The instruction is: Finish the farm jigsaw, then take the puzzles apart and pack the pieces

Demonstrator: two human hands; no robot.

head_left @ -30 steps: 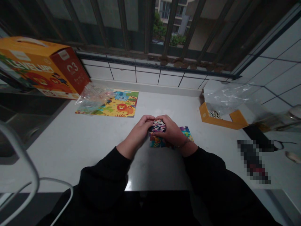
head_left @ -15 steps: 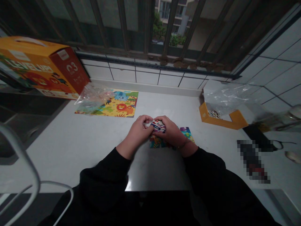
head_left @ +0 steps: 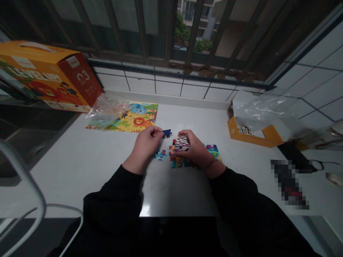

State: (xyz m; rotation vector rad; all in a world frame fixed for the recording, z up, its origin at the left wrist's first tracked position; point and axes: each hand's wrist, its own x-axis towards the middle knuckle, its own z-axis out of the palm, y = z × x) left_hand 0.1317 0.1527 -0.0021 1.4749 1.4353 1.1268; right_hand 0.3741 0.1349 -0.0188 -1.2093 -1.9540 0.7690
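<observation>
blue puzzle piece [head_left: 166, 133] — the left hand [head_left: 146, 143] pinches it.

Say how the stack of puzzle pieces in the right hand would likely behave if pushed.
The stack would probably slide apart, since its uneven edges show many separate pieces. Each is likely stiff: the blue piece sticks out from the left hand without visible sagging. The stack is probably light, as the right hand alone holds it.

I note: plain black long sleeves [head_left: 111, 203], loosely cut; thin bracelet [head_left: 210, 163], right wrist [head_left: 208, 158]; both hands [head_left: 146, 146] bare.
</observation>
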